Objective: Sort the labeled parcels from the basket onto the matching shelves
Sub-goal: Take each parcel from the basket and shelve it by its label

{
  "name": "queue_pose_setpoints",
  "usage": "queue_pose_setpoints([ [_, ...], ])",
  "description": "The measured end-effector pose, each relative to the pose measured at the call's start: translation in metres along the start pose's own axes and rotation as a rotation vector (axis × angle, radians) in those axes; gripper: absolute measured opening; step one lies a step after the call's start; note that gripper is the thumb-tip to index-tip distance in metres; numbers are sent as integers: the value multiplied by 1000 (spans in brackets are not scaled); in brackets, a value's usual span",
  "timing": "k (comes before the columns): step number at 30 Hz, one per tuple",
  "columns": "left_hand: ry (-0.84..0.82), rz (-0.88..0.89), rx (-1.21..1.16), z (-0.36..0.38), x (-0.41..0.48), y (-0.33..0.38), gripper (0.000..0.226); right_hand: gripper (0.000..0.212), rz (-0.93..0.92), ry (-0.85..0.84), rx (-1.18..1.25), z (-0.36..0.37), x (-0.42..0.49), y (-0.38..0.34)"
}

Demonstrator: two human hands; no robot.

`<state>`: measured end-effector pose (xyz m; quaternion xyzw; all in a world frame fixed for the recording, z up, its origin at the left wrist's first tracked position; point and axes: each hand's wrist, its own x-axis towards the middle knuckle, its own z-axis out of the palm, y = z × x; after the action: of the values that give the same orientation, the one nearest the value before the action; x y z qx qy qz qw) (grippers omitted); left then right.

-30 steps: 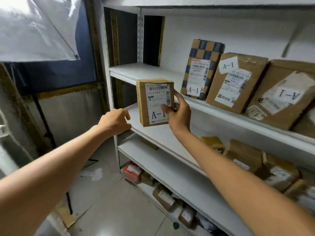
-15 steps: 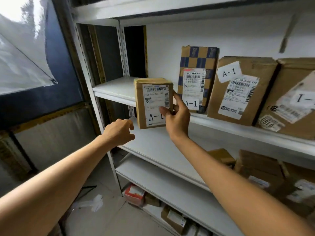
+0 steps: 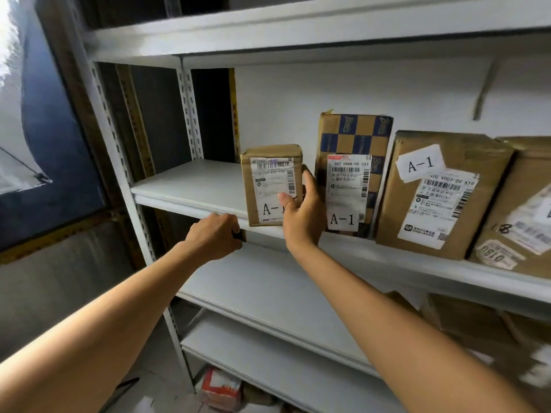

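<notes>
Pretty plain storeroom corner. The main furniture is a pale grey metal shelving unit (image 3: pixel 193 186) with slotted uprights (image 3: pixel 116 135) and several boards stacked one above another. The back wall (image 3: pixel 283 96) behind it is flat white, with a strip of brown tape (image 3: pixel 483 90) stuck on it up at the right. Off to the left there's a dark blue panel (image 3: pixel 59 162) with yellowish trim (image 3: pixel 53 239) along its bottom edge and a grey wall section (image 3: pixel 59 293) below that. Top left, a white sheet (image 3: pixel 15 129) glows really bright, easily the brightest spot. A bit of pale floor (image 3: pixel 158 368) shows at the bottom.
</notes>
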<state>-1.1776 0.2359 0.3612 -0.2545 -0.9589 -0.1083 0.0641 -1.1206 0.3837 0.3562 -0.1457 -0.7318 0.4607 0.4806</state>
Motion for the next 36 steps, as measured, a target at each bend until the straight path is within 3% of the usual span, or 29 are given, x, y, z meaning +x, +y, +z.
queue_pose_setpoints([
  [10, -41, 190, -157, -12, 57, -39, 55, 63, 51, 63, -245, 45, 12, 19],
  [14, -83, 284, -264, -8, 69, -35, 73, 78, 114, 45, -408, 48, 8, 14],
  [18, -106, 334, -288, 0, 82, -22, 79, 98, -118, 143, -453, 45, -3, 13],
  [21, -103, 338, -320, 6, 90, -16, 74, 71, -354, 151, -561, 36, -10, 18],
  [24, -90, 327, -287, 8, 92, -20, 68, 46, -437, 24, -662, 33, -15, 24],
  [27, -77, 274, -244, 4, 88, -31, 60, 31, -394, -147, -657, 36, -17, 27],
  [36, -32, -36, -99, -14, 27, -80, 40, 40, -375, -694, -601, 67, -23, 8],
])
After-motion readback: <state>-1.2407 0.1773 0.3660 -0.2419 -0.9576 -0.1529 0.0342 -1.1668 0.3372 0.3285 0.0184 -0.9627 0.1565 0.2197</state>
